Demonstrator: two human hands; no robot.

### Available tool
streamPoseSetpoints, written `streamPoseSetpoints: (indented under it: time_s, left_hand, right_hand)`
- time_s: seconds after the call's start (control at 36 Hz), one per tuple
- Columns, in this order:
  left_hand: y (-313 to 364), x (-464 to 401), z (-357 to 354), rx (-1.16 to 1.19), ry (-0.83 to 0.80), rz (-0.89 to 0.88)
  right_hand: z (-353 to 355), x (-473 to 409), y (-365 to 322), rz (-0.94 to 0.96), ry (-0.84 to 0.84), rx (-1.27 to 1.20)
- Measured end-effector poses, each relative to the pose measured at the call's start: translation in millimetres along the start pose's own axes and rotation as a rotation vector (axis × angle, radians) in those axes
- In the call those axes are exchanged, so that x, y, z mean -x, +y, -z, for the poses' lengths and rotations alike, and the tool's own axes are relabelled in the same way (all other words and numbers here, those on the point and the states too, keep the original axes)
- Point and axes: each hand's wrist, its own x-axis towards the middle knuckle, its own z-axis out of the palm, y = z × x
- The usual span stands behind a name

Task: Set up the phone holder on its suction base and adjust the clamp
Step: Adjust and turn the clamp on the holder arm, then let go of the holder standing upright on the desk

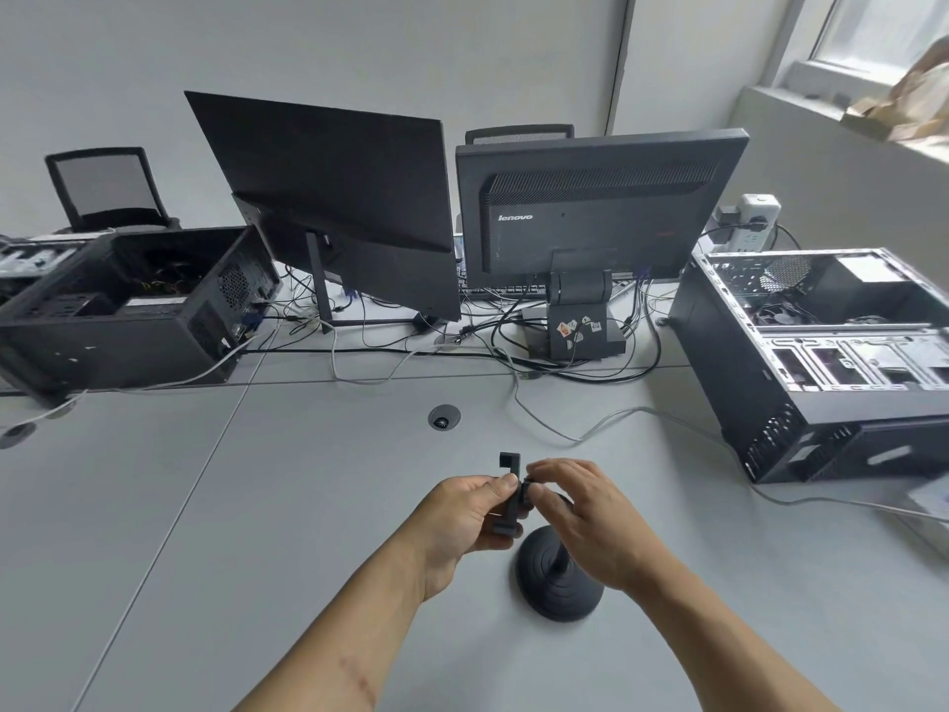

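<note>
Standing upright on the pale grey desk (pixel 308 506), well in front of the black Lenovo-branded monitor (pixel 590 208): the black round domed suction base (pixel 560 583), its thin stalk rising toward the hands. Seemingly already planted, though whether the suction is locked cannot be told. Held at the stalk's top: the black plastic phone clamp (pixel 508 498), one hooked jaw poking up clear of the fingers, the other low beside the palm.

Left hand (pixel 462 526) curled shut round the clamp body, thumb pressed on its side. Right hand (pixel 580 516) half closed, fingertips pinched at the small joint behind the clamp; exactly what is pinched there is hidden.

Probably mid-way: base placed, clamp mounted or being mounted, tightening and jaw adjustment left to do. No phone anywhere in sight.

Counted: one holder, one base, two monitors seen from behind, two open computer cases flanking the Lenovo-branded monitor far left and right, two office chairs beyond it.
</note>
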Motion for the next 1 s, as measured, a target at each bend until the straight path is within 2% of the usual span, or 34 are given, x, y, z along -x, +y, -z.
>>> streamPoseSetpoints:
  time_s: [0.25,0.33,0.53,0.67,0.72,0.81,0.92,1.0]
  left_hand:
    - [-2.8,-3.9,1.7,-0.005,0.013,0.002]
    - [-2.8,-6.3,3.8,0.012,0.043,0.038]
    - [-15.4,-23.1,16.8,0.073,0.227,0.110]
    - [-36.3,-43.1,18.1,0.003,0.269,0.121]
    - [-47.2,-50.3,17.9,-0.203,0.222,0.095]
    - [-63.4,-56.7,14.5,-0.742,0.108,-0.001]
    - [-82.2,-64.6,11.7,-1.399,-0.109,-0.176]
    - [-86.6,-80.8,8.7,-1.555,-0.205,-0.233]
  right_hand:
    - [0.1,1.8,1.7,-0.017,-0.009,-0.011]
    - [2.3,4.7,4.8,-0.076,0.050,-0.062]
    - [-5.2,32.0,35.8,-0.320,0.354,-0.265]
    - [-37.3,67.1,58.8,-0.514,0.359,-0.262]
    - [-53.4,81.3,62.4,-0.562,0.304,-0.230]
    - [-77.8,97.8,62.7,-0.601,0.200,-0.135]
    - [-107.4,109.7,55.4,-0.605,0.022,0.119]
    - [-124.1,113.2,50.7,-0.608,-0.073,0.215]
